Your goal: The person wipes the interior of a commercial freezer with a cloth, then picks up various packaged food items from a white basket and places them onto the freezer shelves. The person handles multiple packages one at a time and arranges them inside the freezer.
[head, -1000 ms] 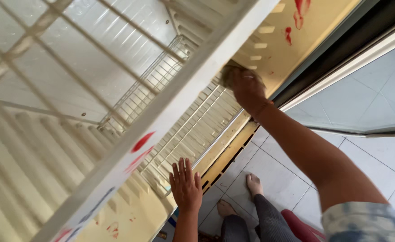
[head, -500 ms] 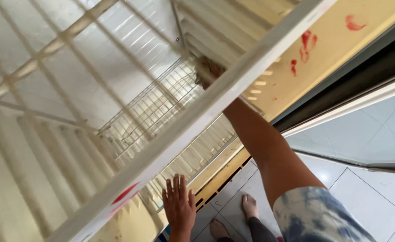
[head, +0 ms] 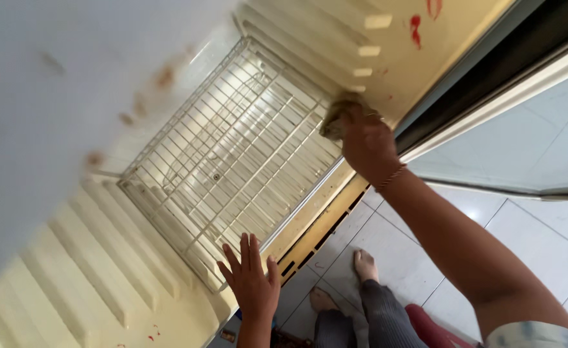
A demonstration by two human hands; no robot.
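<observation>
white wire rack (head: 232,154), one; two hands: right hand (head: 361,138) grips one cloth (head: 335,116).

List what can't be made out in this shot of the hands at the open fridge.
- Head view: the brown cloth is mostly covered by the right hand, so its shape is unclear.
- The left hand shows only its back; whether its palm touches the wire shelf can't be told.
- The red object by the feet is cut off by the bottom edge.
- The pale panel at upper left is close and blurred.
</observation>
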